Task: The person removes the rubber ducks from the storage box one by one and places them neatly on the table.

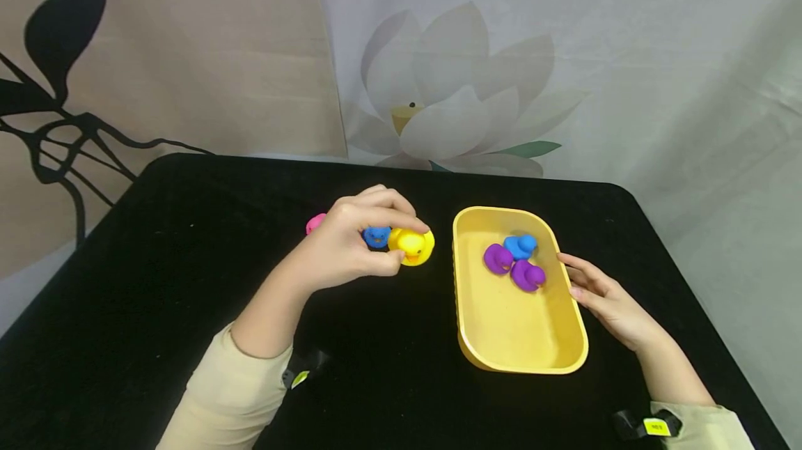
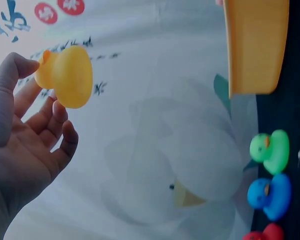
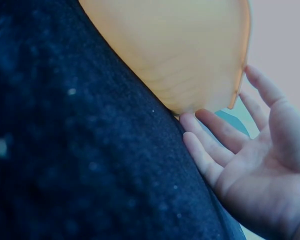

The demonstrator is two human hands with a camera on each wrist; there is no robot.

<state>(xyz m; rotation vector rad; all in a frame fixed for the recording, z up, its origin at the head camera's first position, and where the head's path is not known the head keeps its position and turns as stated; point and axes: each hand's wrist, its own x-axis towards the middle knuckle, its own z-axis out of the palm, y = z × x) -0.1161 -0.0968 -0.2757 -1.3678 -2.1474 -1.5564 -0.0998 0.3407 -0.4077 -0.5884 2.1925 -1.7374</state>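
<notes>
My left hand (image 1: pixel 351 234) pinches a yellow rubber duck (image 1: pixel 415 245) between thumb and fingers, up above the table and left of the bin. In the left wrist view the yellow duck (image 2: pixel 74 75) is held by its head end, the other fingers loosely bent below. My right hand (image 1: pixel 604 300) rests its fingertips against the right side of a yellow plastic bin (image 1: pixel 523 338), fingers extended. From the right wrist view, the thumb (image 3: pixel 260 82) is at the bin's rim and the other fingertips lie low along its wall. Inside the bin sit two purple ducks (image 1: pixel 528 275) and a blue duck (image 1: pixel 521 246).
Beyond my left hand, a blue duck (image 1: pixel 376 237) and a pink duck (image 1: pixel 315 223) stand on the black table (image 1: pixel 388 394), partly hidden. A green duck (image 2: pixel 271 151) shows beside them in the left wrist view. A printed curtain (image 1: pixel 250 53) hangs behind the table.
</notes>
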